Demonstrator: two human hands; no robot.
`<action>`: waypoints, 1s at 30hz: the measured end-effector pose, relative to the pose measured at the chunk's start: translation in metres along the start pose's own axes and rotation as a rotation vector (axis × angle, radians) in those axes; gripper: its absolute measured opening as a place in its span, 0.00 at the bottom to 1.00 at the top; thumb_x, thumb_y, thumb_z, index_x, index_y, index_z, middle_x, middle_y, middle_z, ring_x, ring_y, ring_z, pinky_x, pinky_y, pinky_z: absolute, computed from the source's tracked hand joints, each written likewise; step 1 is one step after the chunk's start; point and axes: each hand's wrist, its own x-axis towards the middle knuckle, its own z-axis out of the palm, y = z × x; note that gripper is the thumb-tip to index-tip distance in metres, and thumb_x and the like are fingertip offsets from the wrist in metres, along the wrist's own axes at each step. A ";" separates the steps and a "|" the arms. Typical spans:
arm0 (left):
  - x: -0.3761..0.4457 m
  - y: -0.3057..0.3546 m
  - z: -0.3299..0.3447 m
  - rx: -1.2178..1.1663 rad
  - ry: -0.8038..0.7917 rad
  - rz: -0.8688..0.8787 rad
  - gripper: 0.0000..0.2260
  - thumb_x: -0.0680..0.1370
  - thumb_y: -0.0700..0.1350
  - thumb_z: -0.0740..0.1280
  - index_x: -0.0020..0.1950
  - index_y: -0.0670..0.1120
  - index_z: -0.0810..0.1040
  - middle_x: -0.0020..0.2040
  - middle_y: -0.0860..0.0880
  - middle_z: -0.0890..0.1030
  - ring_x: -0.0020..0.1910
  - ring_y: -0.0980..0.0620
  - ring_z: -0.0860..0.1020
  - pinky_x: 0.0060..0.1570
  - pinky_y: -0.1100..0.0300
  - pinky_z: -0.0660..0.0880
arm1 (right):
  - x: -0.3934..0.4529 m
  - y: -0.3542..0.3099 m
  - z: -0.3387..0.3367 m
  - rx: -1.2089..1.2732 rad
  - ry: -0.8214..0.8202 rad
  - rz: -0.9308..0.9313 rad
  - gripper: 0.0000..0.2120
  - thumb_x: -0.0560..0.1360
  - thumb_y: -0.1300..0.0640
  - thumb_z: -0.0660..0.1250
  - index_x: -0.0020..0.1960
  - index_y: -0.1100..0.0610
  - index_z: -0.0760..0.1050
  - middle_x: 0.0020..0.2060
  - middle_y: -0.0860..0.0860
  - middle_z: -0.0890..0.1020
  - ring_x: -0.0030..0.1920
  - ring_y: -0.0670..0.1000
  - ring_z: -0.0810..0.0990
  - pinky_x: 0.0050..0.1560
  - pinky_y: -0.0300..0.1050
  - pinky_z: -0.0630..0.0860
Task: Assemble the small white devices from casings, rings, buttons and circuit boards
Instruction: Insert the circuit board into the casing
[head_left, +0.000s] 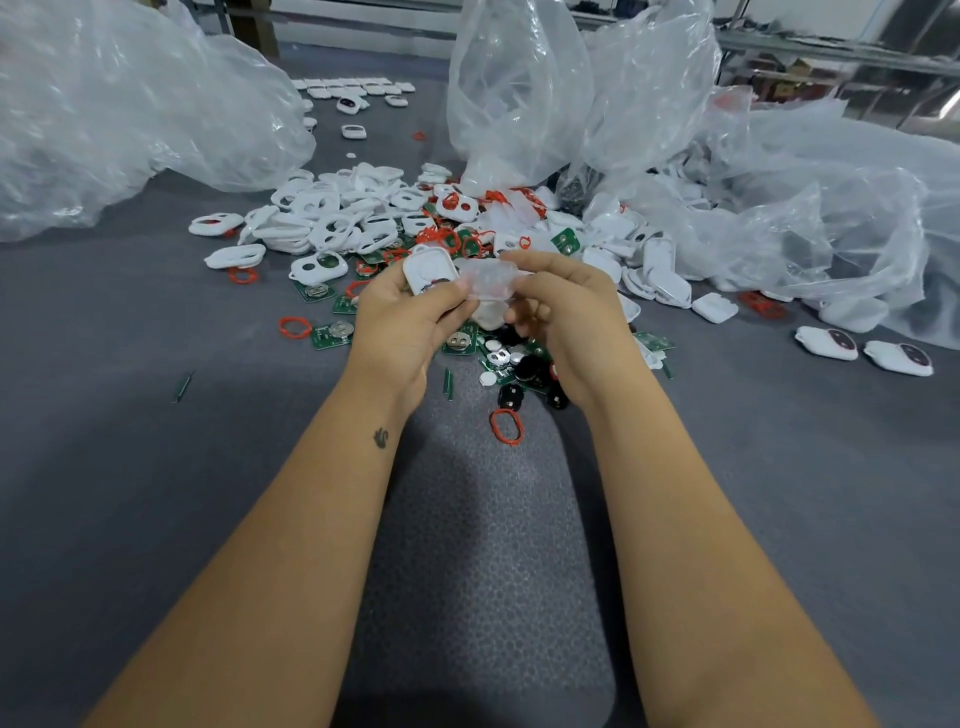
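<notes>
both hands work above the near edge of the parts heap, at the centre of the grey table (130, 467). the left hand (400, 322) pinches a white casing (426, 267) between thumb and curled fingers, its flat outer face turned toward the camera. the right hand (566, 317) pinches a translucent button piece (491, 278) at its right end, fingers closed on it, and the left thumb touches its other end. the two parts sit just beside each other, touching or nearly so — the blur hides whether they are seated.

handling, judged from appearance:
- casing: light, stiff, smooth moulded plastic, likely slippery. grip by the long side edges, not the faces.
- button piece: soft and flexible, probably silicone. hold at the rim — squeezing the middle would fold it.
- red rings (505, 426): thin and floppy, one lying nearest on the foam mat (483, 571). lift by hooking a fingertip.
- circuit boards (330, 335): rigid, light, with a metal cell clip. hold by the edges only.

more casings (332, 228) lie heaped at the far left of the pile. clear plastic bags (519, 88) stand beyond.
</notes>
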 end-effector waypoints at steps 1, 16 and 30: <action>0.001 0.000 0.000 0.000 0.010 0.002 0.08 0.76 0.29 0.67 0.50 0.40 0.78 0.43 0.46 0.82 0.40 0.55 0.83 0.41 0.65 0.79 | 0.000 0.000 0.000 0.024 -0.008 0.011 0.11 0.74 0.69 0.63 0.47 0.57 0.81 0.31 0.52 0.81 0.28 0.46 0.76 0.32 0.39 0.71; 0.001 0.000 0.003 -0.161 -0.013 -0.143 0.06 0.81 0.37 0.61 0.49 0.38 0.77 0.41 0.43 0.85 0.41 0.48 0.85 0.41 0.57 0.81 | -0.003 0.005 0.003 -0.186 0.097 -0.100 0.08 0.75 0.64 0.69 0.39 0.55 0.80 0.28 0.47 0.79 0.30 0.42 0.75 0.33 0.35 0.73; 0.000 0.000 0.003 -0.146 -0.085 -0.188 0.10 0.83 0.39 0.59 0.56 0.35 0.76 0.49 0.35 0.84 0.48 0.39 0.84 0.44 0.54 0.82 | 0.001 -0.001 0.000 0.104 0.103 -0.101 0.12 0.74 0.71 0.59 0.43 0.62 0.82 0.31 0.52 0.80 0.33 0.49 0.78 0.44 0.45 0.78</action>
